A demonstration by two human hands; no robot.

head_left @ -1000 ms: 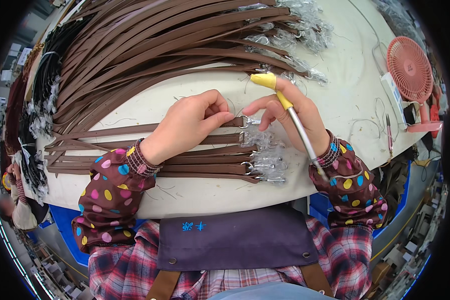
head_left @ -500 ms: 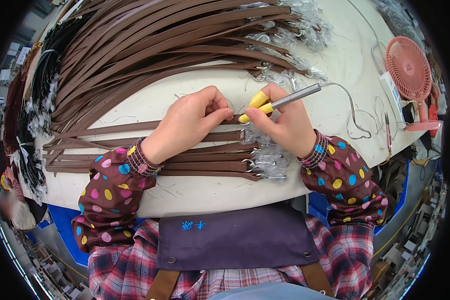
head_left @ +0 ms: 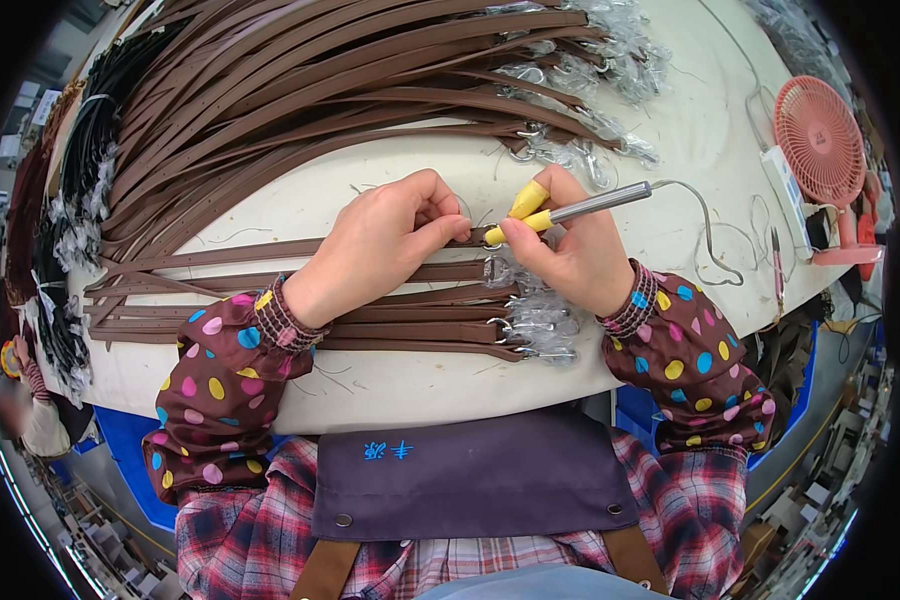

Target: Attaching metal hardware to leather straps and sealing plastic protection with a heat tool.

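A: Where's the brown strap [head_left: 270, 252]?
B: Mid-surface, its ring end pinched flat by the left hand [head_left: 385, 240]; the right hand [head_left: 570, 255] is closed round a yellow-tipped cabled tool [head_left: 555, 212], tip at the ring.
A: How will it handle?
B: Probably light and floppy (leather-like), so grip beside the stiff metal ring
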